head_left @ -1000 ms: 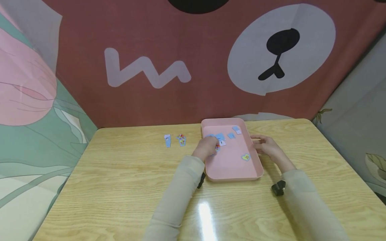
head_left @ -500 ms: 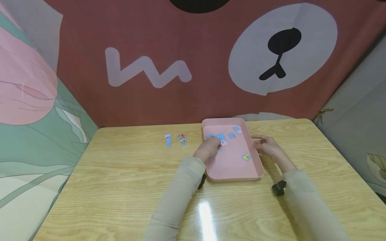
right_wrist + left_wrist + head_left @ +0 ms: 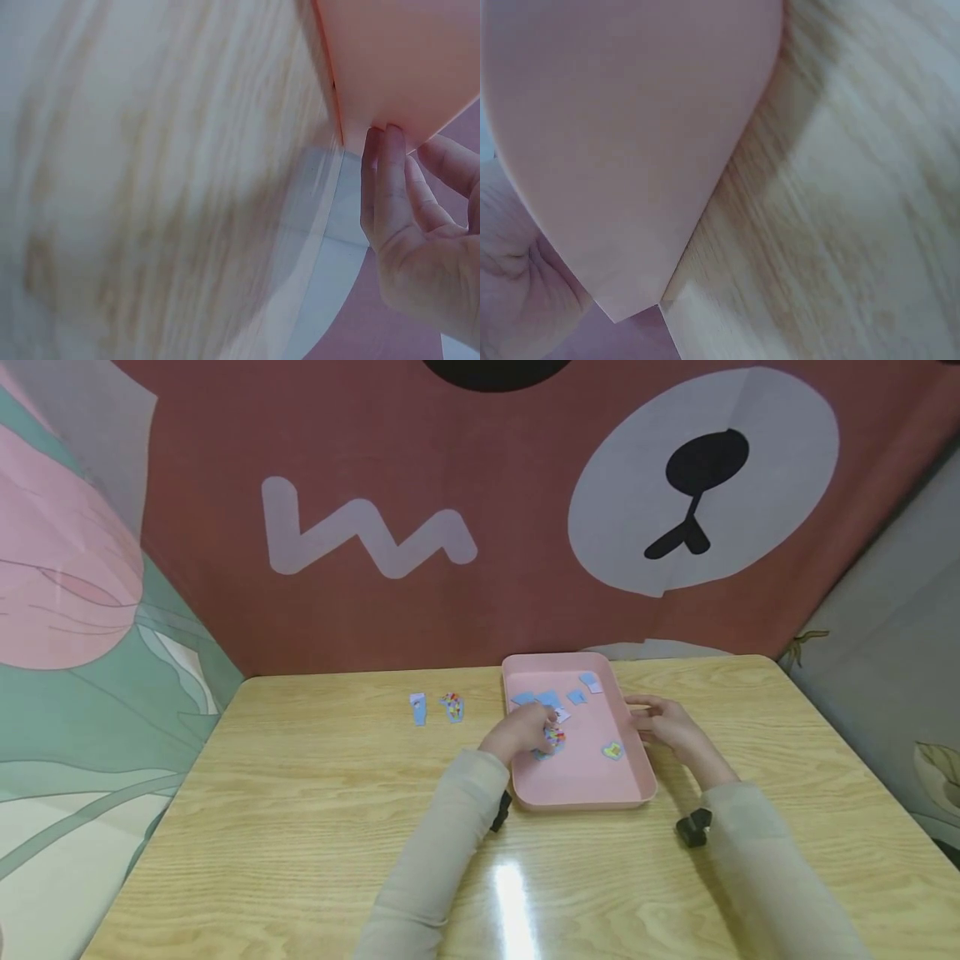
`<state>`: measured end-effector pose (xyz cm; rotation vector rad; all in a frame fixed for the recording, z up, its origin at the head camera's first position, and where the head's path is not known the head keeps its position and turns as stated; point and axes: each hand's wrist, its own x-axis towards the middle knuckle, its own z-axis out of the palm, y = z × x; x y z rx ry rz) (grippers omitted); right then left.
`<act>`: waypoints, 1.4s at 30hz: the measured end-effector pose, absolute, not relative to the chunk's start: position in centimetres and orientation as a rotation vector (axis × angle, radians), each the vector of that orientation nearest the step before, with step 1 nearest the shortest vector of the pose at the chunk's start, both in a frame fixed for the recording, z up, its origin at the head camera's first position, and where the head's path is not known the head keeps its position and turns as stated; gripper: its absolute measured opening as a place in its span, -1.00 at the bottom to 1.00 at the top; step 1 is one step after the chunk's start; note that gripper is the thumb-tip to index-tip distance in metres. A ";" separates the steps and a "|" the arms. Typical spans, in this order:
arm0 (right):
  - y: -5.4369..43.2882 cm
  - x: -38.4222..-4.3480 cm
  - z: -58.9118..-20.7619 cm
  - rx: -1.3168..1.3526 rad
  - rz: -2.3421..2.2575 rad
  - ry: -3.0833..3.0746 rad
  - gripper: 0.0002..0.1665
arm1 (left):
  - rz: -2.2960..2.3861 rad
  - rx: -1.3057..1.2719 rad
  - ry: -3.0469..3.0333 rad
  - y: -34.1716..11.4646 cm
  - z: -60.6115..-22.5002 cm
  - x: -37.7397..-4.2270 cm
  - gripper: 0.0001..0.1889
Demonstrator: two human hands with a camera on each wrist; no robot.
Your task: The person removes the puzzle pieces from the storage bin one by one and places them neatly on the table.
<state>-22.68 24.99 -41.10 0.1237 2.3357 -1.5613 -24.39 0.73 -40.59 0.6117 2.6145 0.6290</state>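
In the head view my left hand (image 3: 521, 732) reaches over the left rim of a shallow pink tray (image 3: 577, 785). Its thumb and index finger pinch a small flat piece (image 3: 554, 739) with a multicoloured pattern on blue; its contact with the tray floor is hidden. Just beyond lies a white-and-blue piece (image 3: 562, 715). My right hand (image 3: 667, 727) stays at the tray's right side, its extended fingertips (image 3: 394, 139) touching the outer wall in the right wrist view. The left wrist view has mostly the tray's outer wall (image 3: 630, 135), with part of the left hand (image 3: 525, 270) behind it.
Other flat pieces lie in the tray: blue ones (image 3: 549, 697) at the back and a yellow-patterned one (image 3: 612, 751) at the right. Left of the tray, a blue-and-white piece (image 3: 418, 709) and a multicoloured piece (image 3: 453, 707) rest on the wooden table (image 3: 315, 810). Behind hangs a printed cloth (image 3: 360, 618).
My left hand's fingers have shifted slightly to the right in the tray, and more of the multicoloured piece shows. The white-and-blue piece has slid a little right. My right hand has stayed put.
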 end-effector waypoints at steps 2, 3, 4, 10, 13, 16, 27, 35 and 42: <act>25.0 -22.7 -41.1 0.124 -1.563 2.333 -0.32 | 0.600 0.601 2.612 0.7 -40.5 -24.3 -0.46; 24.9 -22.7 -41.1 0.123 -1.564 2.332 -0.32 | 0.585 0.602 2.610 0.7 -40.5 -24.2 -0.46; 24.9 -22.7 -41.1 0.121 -1.566 2.330 -0.32 | 0.568 0.602 2.607 0.7 -40.4 -24.2 -0.47; 25.0 -22.6 -40.9 0.107 -1.550 2.341 -0.33 | 0.554 0.581 2.580 0.9 -40.3 -23.9 -0.52; 25.0 -22.6 -40.9 0.099 -1.537 2.352 -0.34 | 0.591 0.555 2.567 1.0 -40.2 -23.7 -0.55; 25.0 -22.6 -41.0 0.098 -1.543 2.346 -0.34 | 0.613 0.543 2.555 1.0 -40.2 -23.7 -0.55; 25.2 -22.7 -41.0 0.097 -1.543 2.339 -0.32 | 0.632 0.646 2.551 0.9 -40.4 -24.1 -0.55; 25.1 -22.6 -41.0 0.089 -1.535 2.350 -0.33 | 0.708 0.728 2.556 0.6 -40.5 -24.0 -0.62; 25.1 -22.6 -41.0 0.090 -1.540 2.346 -0.32 | 0.832 0.758 2.522 0.2 -40.4 -24.1 -0.74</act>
